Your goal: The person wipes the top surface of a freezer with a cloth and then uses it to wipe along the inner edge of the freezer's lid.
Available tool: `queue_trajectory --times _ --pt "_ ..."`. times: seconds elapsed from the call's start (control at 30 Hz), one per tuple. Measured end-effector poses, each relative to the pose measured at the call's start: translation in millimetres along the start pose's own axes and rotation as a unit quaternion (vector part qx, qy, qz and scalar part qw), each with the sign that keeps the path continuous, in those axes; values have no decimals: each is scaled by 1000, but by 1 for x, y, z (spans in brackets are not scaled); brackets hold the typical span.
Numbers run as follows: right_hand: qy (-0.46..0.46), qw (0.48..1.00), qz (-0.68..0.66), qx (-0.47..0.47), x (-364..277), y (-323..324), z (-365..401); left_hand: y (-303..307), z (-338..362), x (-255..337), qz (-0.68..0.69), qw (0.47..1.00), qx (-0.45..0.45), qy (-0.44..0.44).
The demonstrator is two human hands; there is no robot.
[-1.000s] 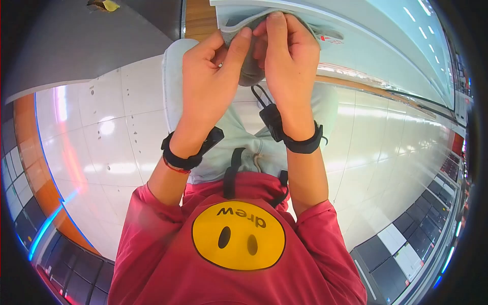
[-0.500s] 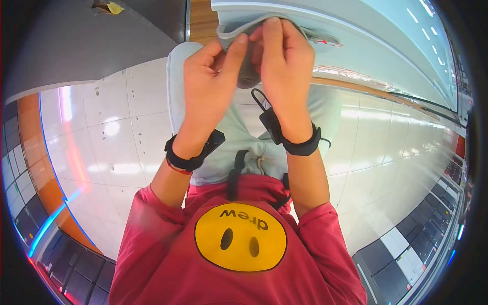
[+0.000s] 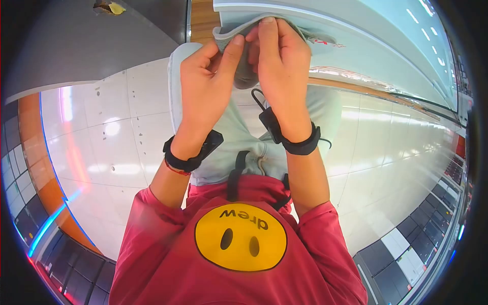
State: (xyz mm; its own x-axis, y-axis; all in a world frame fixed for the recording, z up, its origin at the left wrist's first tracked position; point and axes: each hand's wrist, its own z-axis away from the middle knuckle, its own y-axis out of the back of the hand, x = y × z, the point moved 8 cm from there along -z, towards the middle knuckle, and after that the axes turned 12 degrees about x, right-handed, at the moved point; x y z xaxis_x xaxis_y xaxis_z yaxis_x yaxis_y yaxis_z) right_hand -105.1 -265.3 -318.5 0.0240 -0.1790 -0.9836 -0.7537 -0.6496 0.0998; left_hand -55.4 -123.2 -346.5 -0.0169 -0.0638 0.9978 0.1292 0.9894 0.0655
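Observation:
Both hands are closed on a piece of soft grey fabric [image 3: 246, 76] with a pale, thick edge, held out in front of my knees. My left hand [image 3: 206, 84] pinches the left part between thumb and bent fingers. My right hand [image 3: 283, 63] grips the top edge, thumb on the upper side and fingers curled behind. Between the hands the fabric sags into a rounded fold that hangs lower. To the right of my right hand, a grey end with red marks [image 3: 325, 42] shows. Part of the fabric is hidden behind my fingers.
A pale glossy counter or case [image 3: 386, 56] runs along the upper right. At the upper left is a dark grey surface [image 3: 86, 51] with a yellow-and-brown scrap [image 3: 113, 7] on it. Pale floor tiles [image 3: 117, 132] surround my legs. Boxes [image 3: 406, 249] line the lower right.
Both hands and the fabric have shifted slightly to the left. The grip looks the same.

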Motion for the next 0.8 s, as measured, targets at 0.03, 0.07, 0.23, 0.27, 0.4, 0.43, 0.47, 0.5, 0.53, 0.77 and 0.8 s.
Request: queue_trajectory --times 0.03,0.07,0.23,0.27,0.4,0.43,0.47,0.5,0.53,0.77,0.8 --pt "0 1000 5 7 -1 3 0 -2 0 -1 17 1000 -3 0" --pt "0 1000 11 14 -2 7 0 -6 1 -3 35 999 -6 0" --pt "2 999 24 43 0 21 -4 -28 9 16 78 997 2 8" --pt "1 999 23 40 0 21 -5 -24 7 10 60 998 -23 8" --pt "19 999 25 18 -4 10 -2 -12 2 -3 6 1000 -16 2" --pt "22 999 25 16 -4 7 -1 -8 1 -3 7 1000 -9 2" --pt "25 999 24 14 -3 3 0 -3 -1 -3 8 1000 -2 2" --pt "28 999 22 12 -3 -1 0 -1 -1 -2 10 1000 5 1" --pt "34 999 10 8 -2 -3 1 -1 -1 1 15 1000 7 2" --pt "11 999 36 17 9 11 -2 -13 7 5 26 999 -18 5" --pt "-3 999 35 22 11 14 -1 -15 8 6 23 999 -23 -2"
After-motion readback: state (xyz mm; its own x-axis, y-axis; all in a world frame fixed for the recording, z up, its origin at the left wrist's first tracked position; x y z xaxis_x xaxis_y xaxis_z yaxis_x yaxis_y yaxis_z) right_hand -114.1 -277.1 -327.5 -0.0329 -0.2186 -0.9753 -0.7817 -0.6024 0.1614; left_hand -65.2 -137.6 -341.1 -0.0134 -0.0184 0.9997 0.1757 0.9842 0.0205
